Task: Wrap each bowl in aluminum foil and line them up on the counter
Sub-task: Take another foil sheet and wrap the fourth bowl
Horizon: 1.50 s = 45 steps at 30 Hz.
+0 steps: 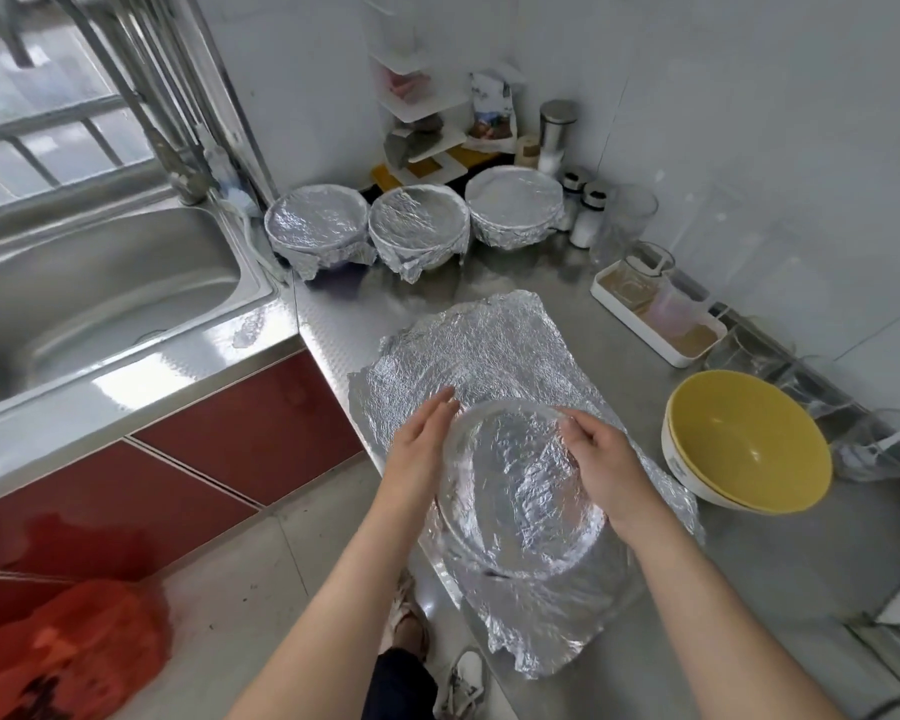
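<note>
Wrapping looks barely begun: the glass bowl sits on the foil sheet just left of the yellow bowl, left hand flat against its rim, right hand gripping it; next, I judge, fold the foil upward.

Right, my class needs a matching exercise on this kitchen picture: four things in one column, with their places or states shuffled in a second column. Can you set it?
Column A
1. glass bowl
2. yellow bowl
3. wrapped bowls
4. foil sheet

Column B
a. three in a row at the back of the counter
b. unwrapped, to the right of the foil
c. spread out, crinkled, under a bowl
d. between the left hand and the right hand

Pairs: 1-d, 2-b, 3-a, 4-c
</note>
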Motion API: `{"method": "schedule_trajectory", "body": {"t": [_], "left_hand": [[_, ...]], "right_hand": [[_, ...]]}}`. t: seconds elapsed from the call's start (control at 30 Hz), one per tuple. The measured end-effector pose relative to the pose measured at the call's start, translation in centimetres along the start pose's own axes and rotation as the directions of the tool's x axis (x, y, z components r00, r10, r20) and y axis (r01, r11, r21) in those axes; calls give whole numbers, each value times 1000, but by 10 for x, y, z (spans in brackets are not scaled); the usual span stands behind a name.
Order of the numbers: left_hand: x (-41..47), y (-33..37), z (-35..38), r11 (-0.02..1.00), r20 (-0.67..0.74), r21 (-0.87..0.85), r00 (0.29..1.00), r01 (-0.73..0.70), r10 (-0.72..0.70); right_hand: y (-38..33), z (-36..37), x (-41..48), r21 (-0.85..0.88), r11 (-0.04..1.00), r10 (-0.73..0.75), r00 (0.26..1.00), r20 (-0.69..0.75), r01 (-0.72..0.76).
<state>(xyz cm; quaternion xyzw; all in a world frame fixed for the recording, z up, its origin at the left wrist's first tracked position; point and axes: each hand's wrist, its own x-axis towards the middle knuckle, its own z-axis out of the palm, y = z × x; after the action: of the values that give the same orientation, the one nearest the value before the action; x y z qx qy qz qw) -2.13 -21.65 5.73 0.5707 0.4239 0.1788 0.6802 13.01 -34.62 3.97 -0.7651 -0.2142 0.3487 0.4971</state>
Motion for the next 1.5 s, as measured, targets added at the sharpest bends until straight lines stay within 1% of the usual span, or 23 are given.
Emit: {"method": "schedule_trajectory", "body": {"t": [0.07,0.13,0.2,0.3,0.37,0.43,0.57,0.67,0.8,0.93,1.0,1.17,1.27,1.37,1.43,1.5], "left_hand": [[2,17,-10,999,-56,-12,997,-49,48],[1,30,-21,996,-124,-39,989,-83,78],[-3,35,-29,993,-171,-45,980,-109,100],[-7,38,-37,988,-208,-47,969,-149,136],[-5,41,-44,986,-227,-74,965,-152,132],[1,48,-49,984,-247,-98,961,-150,121],[33,61,-71,982,-349,-97,929,-165,121],[68,67,-95,974,-332,-150,937,-169,111],[118,72,-130,967,-336,-237,942,-97,12],[165,63,-158,955,-357,-295,931,-30,-81],[173,55,-163,950,-367,-313,923,-2,-119],[206,29,-169,935,-374,-350,907,59,-197],[209,22,-164,953,-388,-294,901,78,-193],[206,18,-158,965,-388,-258,908,55,-156],[205,12,-159,967,-366,-253,923,26,-120],[206,8,-163,971,-367,-238,924,19,-108]], "right_hand": [[-10,3,8,88,996,16,997,-76,-9],[-21,10,18,200,979,67,984,-165,-33],[-34,21,29,296,954,113,970,-216,-45],[-56,46,47,415,908,170,957,-235,-59],[-73,66,56,456,889,174,955,-239,-48],[-87,81,60,459,887,177,956,-236,-50],[-107,115,84,488,870,194,958,-209,-69],[-121,137,103,481,875,166,970,-180,-60],[-129,166,139,461,887,84,992,-95,-31],[-127,194,183,422,903,96,995,-11,-82],[-125,200,187,416,902,116,993,30,-118],[-114,220,224,429,872,209,972,106,-234],[-106,221,233,404,879,227,968,110,-252],[-104,219,237,397,883,223,968,118,-251],[-110,217,237,384,899,187,977,102,-212],[-119,212,237,320,935,142,988,64,-155]]}}
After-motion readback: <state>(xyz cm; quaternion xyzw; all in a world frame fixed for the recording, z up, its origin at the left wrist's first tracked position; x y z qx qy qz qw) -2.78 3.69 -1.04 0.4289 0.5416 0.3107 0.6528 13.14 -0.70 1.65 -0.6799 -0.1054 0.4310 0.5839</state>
